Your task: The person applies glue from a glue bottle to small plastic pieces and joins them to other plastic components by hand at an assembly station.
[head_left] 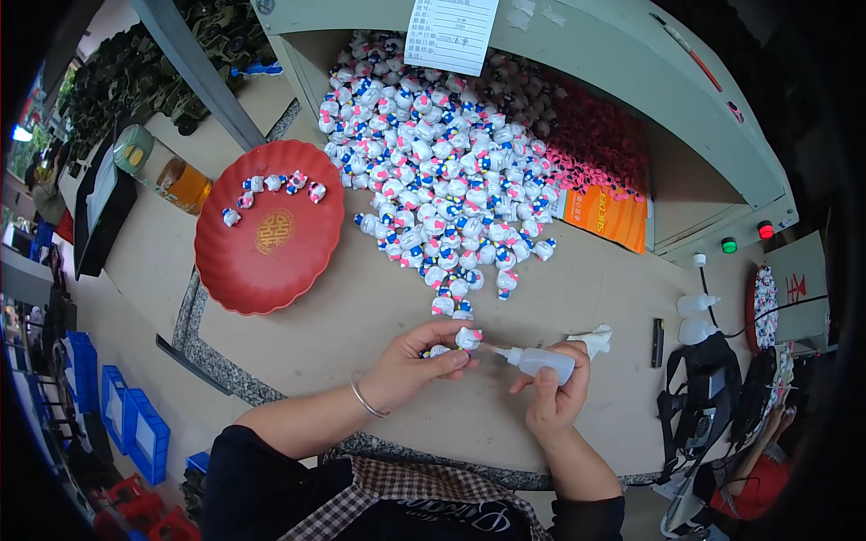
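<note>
My left hand (410,362) is closed on small painted figurines; one white figurine (468,339) with a pink patch shows upright at the fingertips. Beside it, a second white piece (437,351) with blue parts rests against the fingers. My right hand (557,401) grips a translucent white squeeze bottle (545,362) lying almost level. The bottle's thin nozzle points left, very close to the upright figurine; whether the tip touches is too small to tell. Just beyond my hands spreads a heap of white, blue and pink figurines (433,171).
On the left, a red scalloped plate (271,288) carries several figurines, near a jar of amber liquid (171,178). Pink pieces (595,135) and an orange packet (606,216) lie under the cabinet (577,22). A crumpled tissue (594,340), black marker (658,343) and another person (756,482) are at right.
</note>
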A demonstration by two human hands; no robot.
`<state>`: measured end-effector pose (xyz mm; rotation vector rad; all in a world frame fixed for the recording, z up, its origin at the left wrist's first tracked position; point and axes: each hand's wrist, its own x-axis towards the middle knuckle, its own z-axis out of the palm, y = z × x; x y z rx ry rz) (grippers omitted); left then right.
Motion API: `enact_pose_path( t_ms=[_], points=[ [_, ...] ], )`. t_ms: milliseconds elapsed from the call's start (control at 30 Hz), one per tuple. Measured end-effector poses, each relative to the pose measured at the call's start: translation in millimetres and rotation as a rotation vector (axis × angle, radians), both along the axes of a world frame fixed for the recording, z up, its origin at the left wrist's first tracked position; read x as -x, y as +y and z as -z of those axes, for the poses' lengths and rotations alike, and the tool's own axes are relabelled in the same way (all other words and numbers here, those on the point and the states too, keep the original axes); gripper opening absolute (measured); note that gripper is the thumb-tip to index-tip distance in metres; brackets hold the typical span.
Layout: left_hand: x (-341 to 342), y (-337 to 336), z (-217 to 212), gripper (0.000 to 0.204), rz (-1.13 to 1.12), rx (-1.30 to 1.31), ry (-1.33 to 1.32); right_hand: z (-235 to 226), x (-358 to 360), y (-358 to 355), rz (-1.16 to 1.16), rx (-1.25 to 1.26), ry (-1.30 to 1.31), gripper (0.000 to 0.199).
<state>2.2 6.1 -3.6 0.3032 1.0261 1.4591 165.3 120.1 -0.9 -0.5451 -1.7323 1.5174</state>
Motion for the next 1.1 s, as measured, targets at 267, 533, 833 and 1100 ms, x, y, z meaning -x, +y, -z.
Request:
enact_pose_path(
  t_ms=[267,533,833,1100],
  points=[
    [0,-1,1,0.038,0.012,0.003,0.018,0,5,-2,-0.012,-0.006,0.05,0.021],
    [-1,-2,2,0.038,-0.032,-0.012,0.088,-1,0,-1,-0.03,-0.064,0.011,0.022],
    [0,-2,3,0.039,-0.05,-0.011,0.072,0,1,0,0.017,0.003,0.04,0.023],
    [7,-1,7,0.035,0.018,-0.11,-0.412,-26,0,17,0.13,0.432,0.055,0.02]
  ],
)
